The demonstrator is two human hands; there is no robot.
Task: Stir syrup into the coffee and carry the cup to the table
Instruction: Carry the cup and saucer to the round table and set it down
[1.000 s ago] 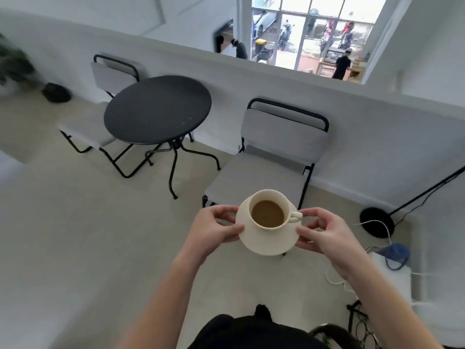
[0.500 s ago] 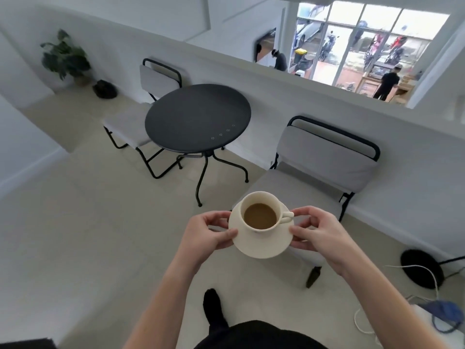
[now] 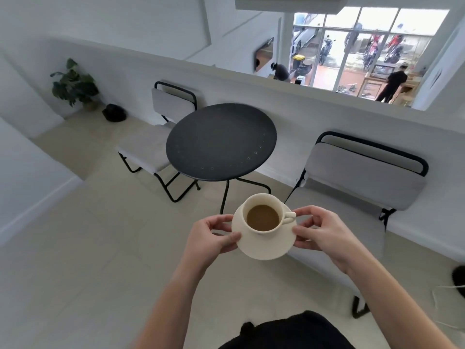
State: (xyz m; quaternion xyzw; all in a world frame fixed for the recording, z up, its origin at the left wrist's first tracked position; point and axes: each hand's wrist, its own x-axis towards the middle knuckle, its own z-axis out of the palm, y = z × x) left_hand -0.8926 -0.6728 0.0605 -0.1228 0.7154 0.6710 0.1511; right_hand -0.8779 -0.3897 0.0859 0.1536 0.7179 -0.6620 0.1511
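A cream cup [image 3: 266, 210] of light brown coffee stands upright on a cream saucer [image 3: 266, 248], held in the air above the floor. My left hand [image 3: 211, 238] pinches the saucer's left rim. My right hand [image 3: 324, 233] grips its right rim, just below the cup's handle. The round black table [image 3: 221, 142] is straight ahead, its near edge a little beyond the cup.
A grey folding chair [image 3: 352, 187] stands right of the table and another chair [image 3: 161, 127] behind it on the left. A low white wall runs behind them. A potted plant [image 3: 74, 84] sits in the far left corner. Cables [image 3: 450, 295] lie on the floor at the right edge.
The table has grown larger and shifted toward the centre of view as I walked closer. Both hands keep the same hold on the saucer.
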